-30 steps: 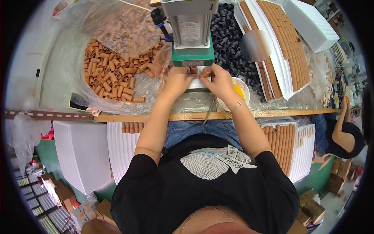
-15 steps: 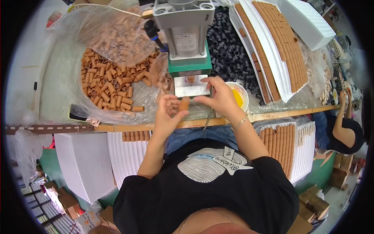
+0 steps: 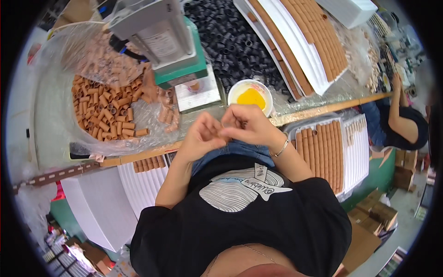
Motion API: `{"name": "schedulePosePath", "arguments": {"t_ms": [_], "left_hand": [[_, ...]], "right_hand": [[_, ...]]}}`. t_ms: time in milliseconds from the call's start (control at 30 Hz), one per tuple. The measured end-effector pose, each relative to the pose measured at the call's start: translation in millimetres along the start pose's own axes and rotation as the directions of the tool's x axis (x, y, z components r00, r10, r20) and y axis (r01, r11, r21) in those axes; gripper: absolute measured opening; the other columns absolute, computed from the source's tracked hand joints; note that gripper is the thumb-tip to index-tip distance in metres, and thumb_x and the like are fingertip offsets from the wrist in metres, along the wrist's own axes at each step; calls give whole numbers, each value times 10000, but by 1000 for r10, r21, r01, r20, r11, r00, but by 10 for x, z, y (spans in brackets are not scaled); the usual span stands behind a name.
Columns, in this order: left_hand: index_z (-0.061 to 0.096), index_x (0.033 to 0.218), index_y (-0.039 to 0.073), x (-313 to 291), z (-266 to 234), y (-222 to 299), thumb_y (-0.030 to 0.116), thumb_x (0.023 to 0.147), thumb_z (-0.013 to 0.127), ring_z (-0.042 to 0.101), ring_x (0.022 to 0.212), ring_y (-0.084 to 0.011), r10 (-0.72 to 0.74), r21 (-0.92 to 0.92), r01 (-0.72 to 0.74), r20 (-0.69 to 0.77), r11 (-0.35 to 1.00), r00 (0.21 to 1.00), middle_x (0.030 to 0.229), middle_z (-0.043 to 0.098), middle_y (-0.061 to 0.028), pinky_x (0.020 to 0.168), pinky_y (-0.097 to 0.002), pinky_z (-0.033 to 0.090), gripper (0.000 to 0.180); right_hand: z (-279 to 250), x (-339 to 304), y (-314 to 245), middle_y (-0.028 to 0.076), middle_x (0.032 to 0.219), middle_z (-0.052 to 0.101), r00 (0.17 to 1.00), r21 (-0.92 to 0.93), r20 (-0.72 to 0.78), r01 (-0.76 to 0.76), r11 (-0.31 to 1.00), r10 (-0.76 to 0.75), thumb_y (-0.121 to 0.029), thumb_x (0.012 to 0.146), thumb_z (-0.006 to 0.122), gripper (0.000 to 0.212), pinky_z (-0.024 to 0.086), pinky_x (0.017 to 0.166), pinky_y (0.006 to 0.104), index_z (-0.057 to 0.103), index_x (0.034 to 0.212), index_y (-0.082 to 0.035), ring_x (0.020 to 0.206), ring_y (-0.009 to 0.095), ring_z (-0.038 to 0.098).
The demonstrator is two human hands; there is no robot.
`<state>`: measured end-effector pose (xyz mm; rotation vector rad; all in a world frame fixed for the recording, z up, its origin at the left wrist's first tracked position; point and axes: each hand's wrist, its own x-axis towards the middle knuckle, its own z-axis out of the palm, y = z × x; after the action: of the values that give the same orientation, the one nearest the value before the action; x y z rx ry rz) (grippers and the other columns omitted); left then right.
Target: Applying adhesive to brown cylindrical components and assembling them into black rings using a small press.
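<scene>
My left hand [image 3: 202,136] and my right hand [image 3: 251,127] meet over the front edge of the workbench, fingers curled together. Between them is a short tan tube [image 3: 223,134], mostly hidden by the fingertips; both hands appear closed on it. Ahead and to the left stands a bench press [image 3: 161,44] with a green block [image 3: 182,74] at its lower end. Under that block, on a pale metal plate [image 3: 200,97], another tan tube [image 3: 194,86] stands upright. Just beyond my right hand sits a white bowl [image 3: 234,92] containing something yellow [image 3: 251,98].
Loose tan tubes [image 3: 104,108] are heaped on plastic sheeting at the left. Black tubular parts [image 3: 226,41] cover the area behind the bowl. White ridged trays of tan tubes [image 3: 318,39] lie at the far right, with another tray [image 3: 320,152] below the edge. A person [image 3: 399,115] works at right.
My hands have come together around the tan tube, the right one drawn back from the plate. My view has shifted, so the press appears farther left and the bowl shows fully.
</scene>
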<state>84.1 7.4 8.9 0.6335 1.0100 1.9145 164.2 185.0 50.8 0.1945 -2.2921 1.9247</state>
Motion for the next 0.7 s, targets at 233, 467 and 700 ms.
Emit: {"name": "schedulePosePath", "arguments": {"t_ms": [233,467,700], "left_hand": [[458,977,48,145,212,-98,2,698,800,543,794,-90,447,869,-9,-245,495,860,909,538,-45,648,-224,463,444],[502,1049,35,366,219,-222,31,709,794,583,694,-144,679,869,-230,-152,438,719,898,603,-77,629,-251,486,448],[481,1080,40,93,-101,-58,10,762,718,608,832,-121,-178,499,229,-147,836,973,1007,584,-77,753,-247,513,398]], "right_hand": [[172,84,110,91,544,574,882,-372,-469,-161,914,-36,-249,783,764,327,441,458,288,542,707,-21,471,183,585],[129,185,95,62,510,522,815,-489,-555,-160,857,-165,-267,777,775,347,396,434,295,554,680,-19,426,162,504],[-411,-447,325,92,553,555,557,-461,-829,-733,500,51,-436,758,758,447,438,501,378,535,650,-65,503,292,553]]}}
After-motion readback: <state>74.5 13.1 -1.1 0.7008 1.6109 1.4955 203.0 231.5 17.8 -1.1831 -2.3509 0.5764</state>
